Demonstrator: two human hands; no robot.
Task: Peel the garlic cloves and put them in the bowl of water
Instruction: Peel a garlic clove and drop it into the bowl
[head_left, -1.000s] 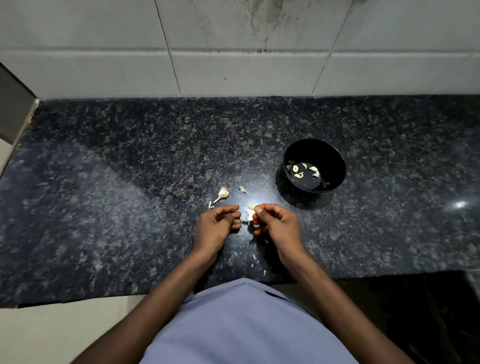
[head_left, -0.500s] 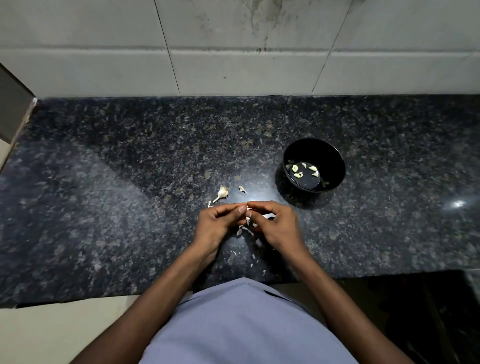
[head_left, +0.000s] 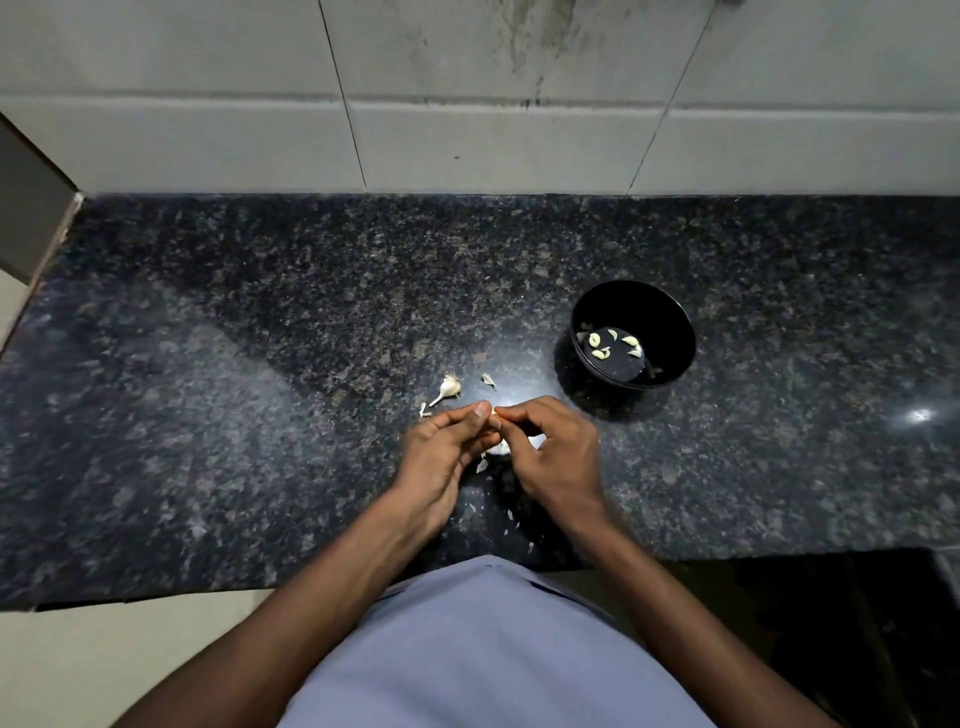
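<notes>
Head view: at frame centre, left hand (head_left: 447, 447) and right hand (head_left: 556, 452) meet fingertip to fingertip, both pinching a garlic clove (head_left: 493, 411) above the granite counter (head_left: 208, 415). Right of centre sits the black bowl (head_left: 670, 332), peeled cloves (head_left: 602, 354) floating inside. Garlic stem (head_left: 448, 388) lies just beyond the left hand.

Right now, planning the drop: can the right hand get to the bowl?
Probably yes. The bowl stands open-topped just beyond and right of the right hand, with only bare counter between. That hand is pinching a clove with the left hand.
</notes>
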